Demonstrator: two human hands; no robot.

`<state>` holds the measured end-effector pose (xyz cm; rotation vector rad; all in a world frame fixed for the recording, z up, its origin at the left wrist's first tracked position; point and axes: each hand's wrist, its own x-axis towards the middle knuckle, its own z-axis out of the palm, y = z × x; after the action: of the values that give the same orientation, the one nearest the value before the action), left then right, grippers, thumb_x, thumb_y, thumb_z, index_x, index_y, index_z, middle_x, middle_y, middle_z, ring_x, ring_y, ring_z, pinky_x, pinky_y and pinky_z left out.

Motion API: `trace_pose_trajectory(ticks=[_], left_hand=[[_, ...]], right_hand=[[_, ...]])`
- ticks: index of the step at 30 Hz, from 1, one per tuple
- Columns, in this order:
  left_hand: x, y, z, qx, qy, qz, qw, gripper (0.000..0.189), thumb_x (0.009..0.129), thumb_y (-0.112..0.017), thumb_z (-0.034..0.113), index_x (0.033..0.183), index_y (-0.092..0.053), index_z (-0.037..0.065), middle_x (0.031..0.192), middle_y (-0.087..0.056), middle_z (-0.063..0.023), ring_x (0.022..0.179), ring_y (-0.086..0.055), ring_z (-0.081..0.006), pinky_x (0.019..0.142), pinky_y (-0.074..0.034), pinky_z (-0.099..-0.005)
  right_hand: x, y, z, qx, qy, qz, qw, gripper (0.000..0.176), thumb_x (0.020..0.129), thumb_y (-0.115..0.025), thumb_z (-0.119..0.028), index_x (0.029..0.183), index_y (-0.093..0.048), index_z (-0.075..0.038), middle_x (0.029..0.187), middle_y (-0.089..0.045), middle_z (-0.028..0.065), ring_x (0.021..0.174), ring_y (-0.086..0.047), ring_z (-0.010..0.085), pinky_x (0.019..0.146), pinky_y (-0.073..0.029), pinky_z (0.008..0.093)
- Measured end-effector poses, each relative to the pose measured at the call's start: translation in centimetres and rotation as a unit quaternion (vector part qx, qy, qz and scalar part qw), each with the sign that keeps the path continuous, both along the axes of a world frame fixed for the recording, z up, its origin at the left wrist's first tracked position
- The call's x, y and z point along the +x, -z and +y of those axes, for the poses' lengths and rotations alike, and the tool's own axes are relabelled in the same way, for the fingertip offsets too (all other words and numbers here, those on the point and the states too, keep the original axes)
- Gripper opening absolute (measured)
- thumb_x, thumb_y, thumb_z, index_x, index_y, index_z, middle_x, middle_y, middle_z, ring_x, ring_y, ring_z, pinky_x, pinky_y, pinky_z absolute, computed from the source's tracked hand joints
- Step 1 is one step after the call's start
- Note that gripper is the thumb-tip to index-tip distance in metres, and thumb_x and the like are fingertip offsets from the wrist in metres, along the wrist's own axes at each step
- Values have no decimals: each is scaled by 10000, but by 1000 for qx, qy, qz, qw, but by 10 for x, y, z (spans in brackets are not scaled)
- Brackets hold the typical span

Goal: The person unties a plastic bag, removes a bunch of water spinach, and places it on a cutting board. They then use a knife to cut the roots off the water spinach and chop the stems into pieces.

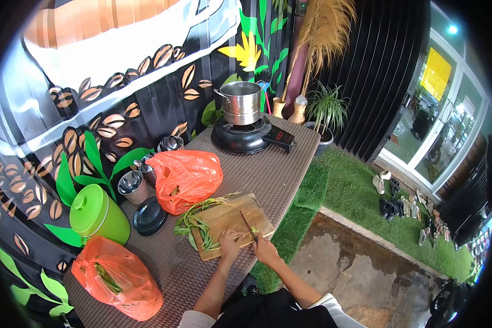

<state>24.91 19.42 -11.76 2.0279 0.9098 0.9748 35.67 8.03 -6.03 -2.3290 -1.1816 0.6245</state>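
A wooden cutting board (210, 218) lies near the front edge of the table. My right hand (265, 250) is closed around the handle of a knife (246, 221), whose blade points away over the board. My left hand (229, 244) pinches green stems (238, 237) against the wood, just left of the knife. Leafy greens (194, 225) spread over the board's left side and far edge. Small cut green bits (254, 232) lie by the blade. My fingers partly hide the stems and the knife handle.
Orange plastic bags (187, 177) (117, 281) stand behind the board and at the table's left end. Behind are a green container (99, 213), dark plates (150, 216) and a utensil holder (133, 187). A steel pot (240, 104) sits on a black gas stove (239, 138).
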Motion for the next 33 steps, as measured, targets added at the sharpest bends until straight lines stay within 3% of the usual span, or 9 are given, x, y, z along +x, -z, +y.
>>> trace_pose_trajectory(ticks=[7, 17, 25, 33], left_hand=[[-1, 1, -1, 17, -3, 31, 999, 149, 739, -734, 248, 841, -754, 141, 839, -646, -46, 919, -548, -255, 849, -381, -383], [-7, -13, -9, 39, -36, 44, 998, 112, 750, -714, 160, 842, -743, 102, 841, -619, -70, 902, -535, -276, 835, -431, -365], [-1, -20, -11, 97, -12, 77, 992, 138, 790, -671, 178, 903, -740, 137, 840, -605, -10, 911, -510, -241, 837, -376, -375], [-9, -22, -10, 104, 3, 76, 992, 129, 798, -670, 192, 894, -740, 143, 854, -613, -8, 915, -516, -241, 838, -378, -373]], right_hand=[[2, -2, 8, -24, -14, 1, 1000, 372, 921, -481, -302, 1131, -412, -3, 909, -622, 313, 858, -616, 479, 741, -497, 554], [-19, 3, 5, -24, 30, 6, 999, 398, 921, -467, -319, 1155, -414, -2, 894, -624, 313, 833, -619, 485, 732, -495, 565], [-12, -6, 4, -26, 18, 4, 999, 359, 920, -471, -307, 1101, -423, -1, 864, -625, 307, 823, -618, 486, 723, -497, 562], [-18, -5, 2, -13, 18, -5, 1000, 380, 923, -468, -306, 1131, -401, 5, 903, -618, 323, 855, -616, 484, 748, -495, 559]])
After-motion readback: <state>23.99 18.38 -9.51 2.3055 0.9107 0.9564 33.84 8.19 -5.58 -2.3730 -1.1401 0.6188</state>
